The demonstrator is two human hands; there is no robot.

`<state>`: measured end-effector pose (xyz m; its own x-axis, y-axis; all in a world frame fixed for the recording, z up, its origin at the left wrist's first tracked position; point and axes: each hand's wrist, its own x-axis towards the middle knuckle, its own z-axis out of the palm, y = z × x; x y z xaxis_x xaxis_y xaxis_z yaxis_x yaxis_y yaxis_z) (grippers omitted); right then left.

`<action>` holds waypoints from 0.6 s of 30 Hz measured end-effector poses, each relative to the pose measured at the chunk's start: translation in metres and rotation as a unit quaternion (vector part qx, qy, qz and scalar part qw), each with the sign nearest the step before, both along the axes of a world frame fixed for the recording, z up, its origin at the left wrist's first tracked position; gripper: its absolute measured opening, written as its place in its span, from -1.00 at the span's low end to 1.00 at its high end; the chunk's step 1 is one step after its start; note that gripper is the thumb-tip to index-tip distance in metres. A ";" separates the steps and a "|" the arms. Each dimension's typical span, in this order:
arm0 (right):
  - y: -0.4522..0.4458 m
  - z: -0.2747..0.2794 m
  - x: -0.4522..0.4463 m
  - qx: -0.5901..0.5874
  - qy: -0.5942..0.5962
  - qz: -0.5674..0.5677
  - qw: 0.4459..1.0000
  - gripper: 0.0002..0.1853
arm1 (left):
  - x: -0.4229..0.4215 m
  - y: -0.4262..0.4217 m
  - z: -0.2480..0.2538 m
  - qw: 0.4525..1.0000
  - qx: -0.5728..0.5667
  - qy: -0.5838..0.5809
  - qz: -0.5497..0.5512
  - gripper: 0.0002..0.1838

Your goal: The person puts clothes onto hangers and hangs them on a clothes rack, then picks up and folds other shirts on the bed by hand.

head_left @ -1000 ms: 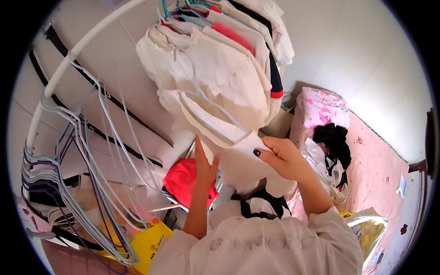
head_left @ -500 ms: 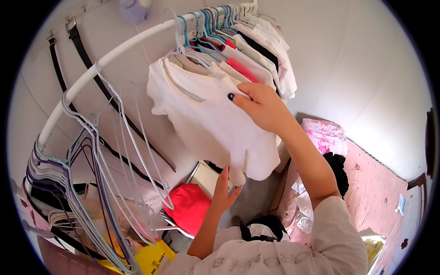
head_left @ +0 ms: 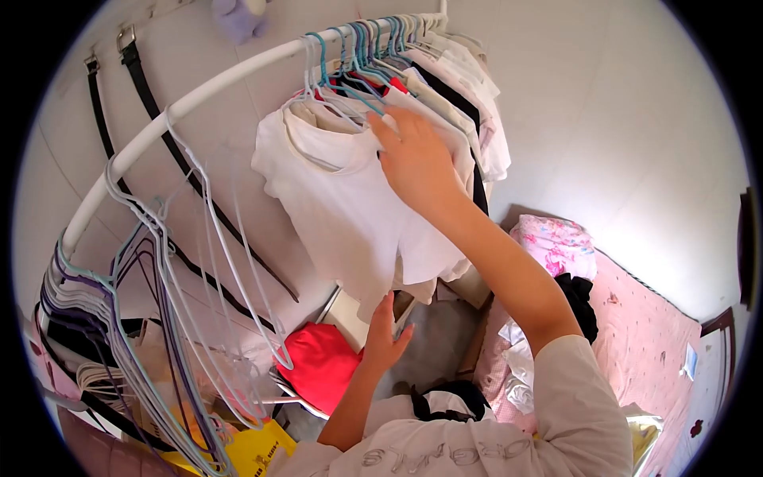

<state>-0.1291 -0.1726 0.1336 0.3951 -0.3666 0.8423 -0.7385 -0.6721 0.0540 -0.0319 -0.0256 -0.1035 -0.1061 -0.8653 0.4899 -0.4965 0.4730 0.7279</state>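
A white shirt [head_left: 334, 199] hangs on a pale hanger from the curved white rail [head_left: 238, 73], at the near end of a row of hung clothes [head_left: 469, 103]. My right hand [head_left: 413, 155] is at the shirt's shoulder, fingers bent over the fabric near the neighbouring garments; its fingertips are partly hidden and I cannot make out a grip. Below the shirt's hem, my left hand [head_left: 385, 338] is raised with thumb and fingers apart, holding nothing.
Empty hangers [head_left: 167, 278] hang on the rail at the left, beside black belts [head_left: 151, 103] on the wall. A red item [head_left: 319, 366] lies low in the middle. At the right are a pink bed [head_left: 636, 342], a floral pillow [head_left: 556, 246] and black clothing [head_left: 578, 302].
The white shirt has gone up to the rail and now hangs there. My right hand has moved up and left to its shoulder; my left hand has shifted slightly down.
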 end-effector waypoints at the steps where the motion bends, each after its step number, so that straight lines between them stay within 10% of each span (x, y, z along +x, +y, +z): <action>1: 0.001 -0.002 -0.002 -0.048 0.029 0.001 0.998 -0.62 | 0.000 -0.001 0.000 1.000 -0.002 -0.002 0.006 -0.31; 11: -0.001 -0.071 -0.015 -0.018 0.201 -0.152 0.968 -0.56 | -0.011 -0.002 -0.028 0.997 0.056 -0.008 -0.046 -0.32; 18: -0.028 -0.083 0.031 -0.155 0.291 -0.064 0.942 -0.47 | -0.013 -0.018 -0.034 0.999 -0.011 -0.034 0.003 -0.25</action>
